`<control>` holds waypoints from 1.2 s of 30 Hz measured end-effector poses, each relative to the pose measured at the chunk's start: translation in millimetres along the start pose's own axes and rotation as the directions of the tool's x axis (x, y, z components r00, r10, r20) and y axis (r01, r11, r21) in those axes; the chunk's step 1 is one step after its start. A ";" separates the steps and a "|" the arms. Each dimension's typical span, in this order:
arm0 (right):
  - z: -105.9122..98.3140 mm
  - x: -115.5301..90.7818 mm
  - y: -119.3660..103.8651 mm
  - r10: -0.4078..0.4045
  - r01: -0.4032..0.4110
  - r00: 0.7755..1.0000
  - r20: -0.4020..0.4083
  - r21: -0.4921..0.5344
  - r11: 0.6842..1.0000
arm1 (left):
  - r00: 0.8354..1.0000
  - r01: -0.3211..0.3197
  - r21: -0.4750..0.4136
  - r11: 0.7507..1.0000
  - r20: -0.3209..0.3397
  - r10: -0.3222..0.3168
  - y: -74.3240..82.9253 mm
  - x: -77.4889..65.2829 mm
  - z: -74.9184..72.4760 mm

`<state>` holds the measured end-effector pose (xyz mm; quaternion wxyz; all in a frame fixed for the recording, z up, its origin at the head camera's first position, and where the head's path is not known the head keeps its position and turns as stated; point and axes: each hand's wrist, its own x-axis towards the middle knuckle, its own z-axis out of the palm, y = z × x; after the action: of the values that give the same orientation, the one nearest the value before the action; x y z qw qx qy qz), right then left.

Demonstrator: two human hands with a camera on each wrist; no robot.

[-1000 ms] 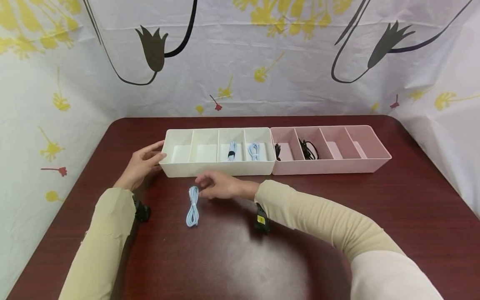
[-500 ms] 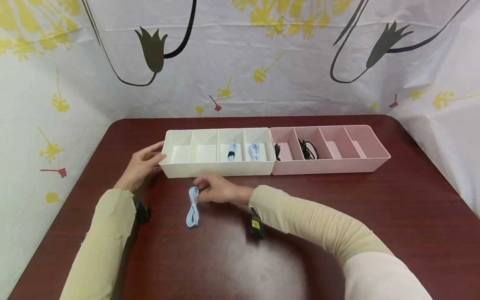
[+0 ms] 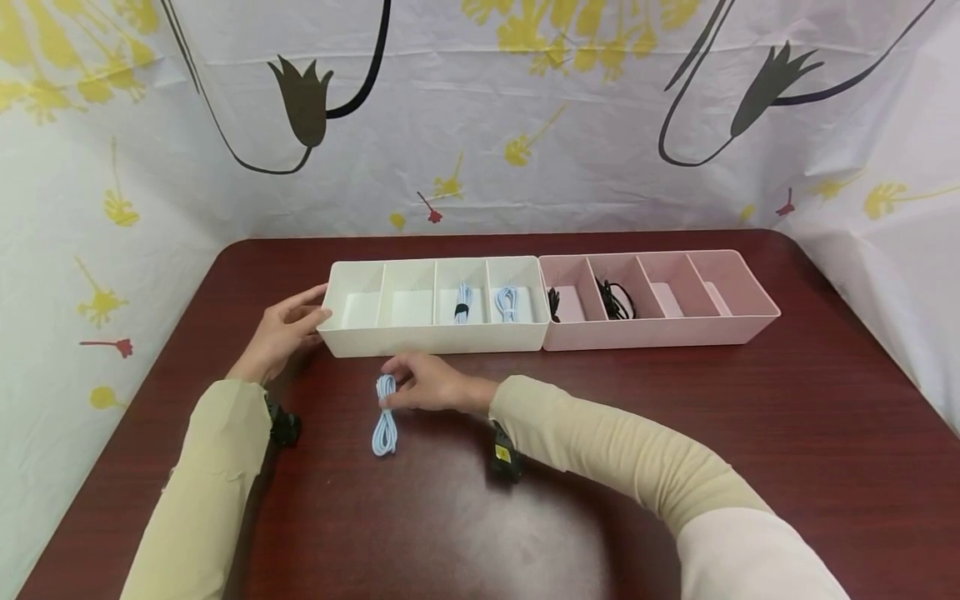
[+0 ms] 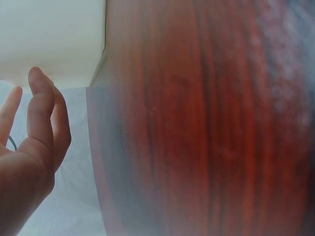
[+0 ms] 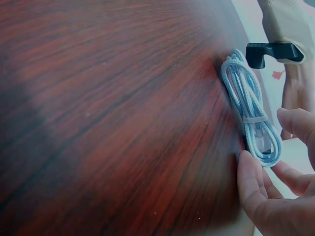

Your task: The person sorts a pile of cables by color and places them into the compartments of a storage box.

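A light blue cable (image 3: 385, 433), coiled long and bound at its middle with a pale tie, lies on the table left of centre. My right hand (image 3: 431, 383) is at its far end, thumb across the bundle in the head view. In the right wrist view the fingertips (image 5: 245, 160) sit right by the looped end and the thumb stands apart from the cable. My left hand (image 3: 277, 333) rests its fingertips on the left end of the white divided box (image 3: 435, 340), fingers loosely extended. The left wrist view shows those fingers (image 4: 40, 113) against the box's end wall.
Right of the white box, end to end, stands a pink divided box (image 3: 660, 333). Blue cable bundles (image 3: 507, 304) lie in two white compartments, black cables (image 3: 617, 300) in two pink ones. A patterned sheet (image 3: 480, 125) hangs behind the dark red table (image 3: 600, 433).
My right hand has moved slightly left and toward me, from beside the blue cable to over its far end. The left hand stays at the white box.
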<state>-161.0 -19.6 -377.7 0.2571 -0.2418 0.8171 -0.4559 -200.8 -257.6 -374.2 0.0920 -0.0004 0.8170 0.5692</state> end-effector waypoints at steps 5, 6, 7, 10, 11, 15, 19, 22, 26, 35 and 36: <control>0.6 1.0 -0.1 -0.006 0.006 1.000 -0.007 -0.007 1.000 | 1.000 0.003 0.011 1.000 -0.001 -0.003 0.7 -0.7 -0.2; 0.8 1.1 0.0 -0.011 0.011 1.000 -0.010 -0.004 1.000 | 1.000 0.004 0.012 1.000 -0.002 -0.004 1.0 -0.8 -0.1; 1.0 1.2 0.1 -0.014 0.014 1.000 -0.011 -0.002 1.000 | 1.000 0.007 0.011 1.000 -0.002 -0.007 1.2 -1.0 0.0; 1.3 1.8 0.7 -0.021 0.021 1.000 -0.015 -0.010 1.000 | 1.000 0.011 0.006 1.000 -0.003 -0.011 1.9 -1.4 0.4; 1.3 1.9 0.8 -0.023 0.022 1.000 -0.017 -0.018 1.000 | 1.000 0.012 0.005 1.000 -0.003 -0.012 2.1 -1.6 0.5; 1.8 3.6 1.9 -0.015 0.015 1.000 -0.020 -0.015 1.000 | 1.000 0.013 0.003 1.000 -0.006 -0.013 2.3 -2.0 0.5; 2.1 4.3 2.3 -0.011 0.011 1.000 -0.018 0.003 1.000 | 1.000 0.013 0.004 1.000 -0.008 -0.013 2.5 -2.0 0.5; 1.6 4.1 2.7 -0.016 0.016 1.000 -0.017 -0.005 1.000 | 1.000 0.012 0.012 1.000 -0.009 -0.011 2.5 -1.8 0.6; 1.5 4.4 3.9 -0.020 0.020 1.000 -0.018 -0.004 1.000 | 1.000 0.011 0.014 1.000 -0.010 -0.011 2.0 -1.5 0.5; -0.3 4.1 4.9 -0.019 0.019 1.000 0.000 0.034 0.999 | 1.000 0.007 0.004 1.000 -0.007 -0.007 1.9 -1.5 0.7; -0.4 4.3 5.4 -0.020 0.020 1.000 0.001 0.041 0.999 | 1.000 0.006 0.002 1.000 -0.006 -0.006 1.9 -1.6 0.7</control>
<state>-165.4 -19.5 -383.1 0.2580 -0.2447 0.8050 -0.4750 -199.3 -256.5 -372.4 0.0914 -0.0045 0.8180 0.5679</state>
